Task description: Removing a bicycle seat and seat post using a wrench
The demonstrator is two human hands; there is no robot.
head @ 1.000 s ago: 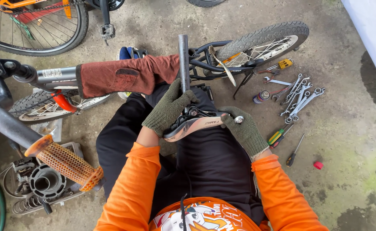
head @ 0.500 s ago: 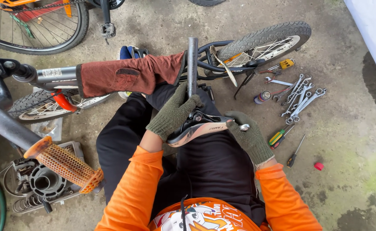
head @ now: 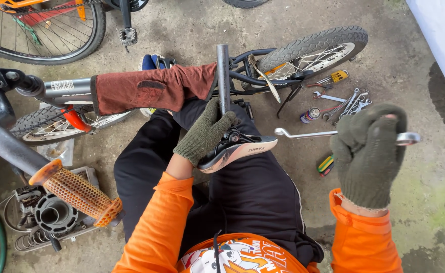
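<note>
A small bicycle (head: 146, 91) lay on its side across the concrete floor (head: 192, 30). Its saddle (head: 237, 150) rested upside down on the person's lap, just below the frame. The left hand (head: 204, 132) was clenched around the seat post (head: 223, 76). Right of the saddle, the right hand (head: 369, 151) was fisted around a spanner (head: 308, 134).

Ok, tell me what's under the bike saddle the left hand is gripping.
Under the saddle lies the person's lap in black trousers. The left hand covers its clamp end beside the seat post, so the joint there is hidden.
</note>
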